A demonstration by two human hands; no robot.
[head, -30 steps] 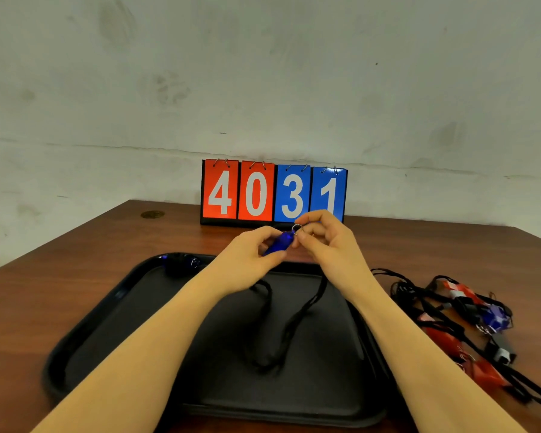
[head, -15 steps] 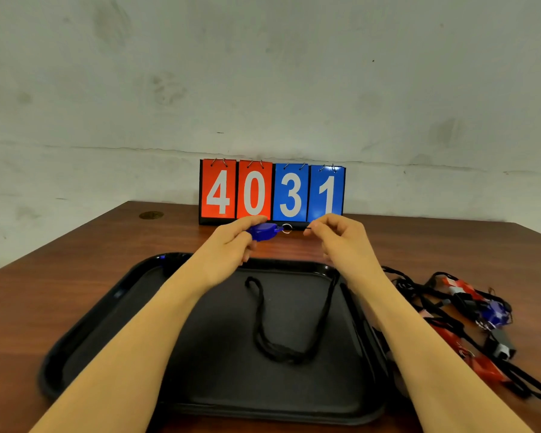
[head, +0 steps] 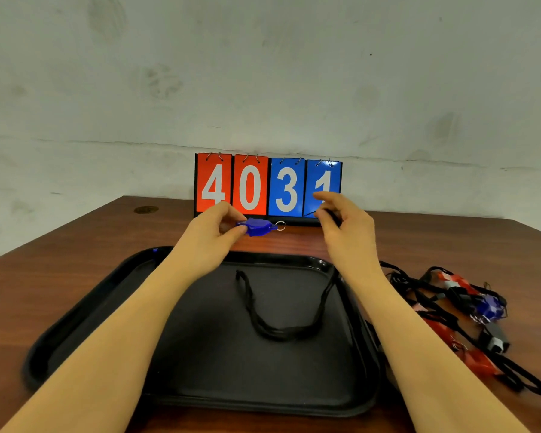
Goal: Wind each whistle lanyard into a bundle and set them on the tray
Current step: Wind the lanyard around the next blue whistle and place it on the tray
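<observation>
Between the two hands, above the tray's far rim: blue whistle [head: 258, 226] w/ its split ring [head: 280, 225] pointing toward the right hand. Left hand [head: 211, 232] pinches the whistle by its mouthpiece end, thumb + forefinger. Right hand [head: 345, 226] is up beside it, fingers curled round the lanyard [head: 281, 331] cord near the ring end; a thin strand shows running off those fingers, but I can't tell the exact grip, fingers hide it.

Below the hands the cord hangs in one long slack U, its bottom lying on the tray floor. No turns on it yet, so winding of this one looks barely started, prob just at the stretch-out stage.

Tray [head: 85, 310], under both forearms: holds only that drooping loop as far as I can see. Small blue glint at the far-left corner past the left wrist, too small to ID, might be a reflection. So 0 finished bundles confirmed on it.

Right of the right forearm, off the tray on the table [head: 44, 276]: tangled pile [head: 459, 320] of more whistles, red + blue/purple + dark ones, cords crossed over each other. Count unclear, at least 3–4.

Est. progress: early. Left to do: wind current cord, set it down, then untangle + wind every one in the pile. Tangle is the likely slow bit.

Behind the hands: flip scoreboard [head: 268, 185] reading 4031, n/a to task.
</observation>
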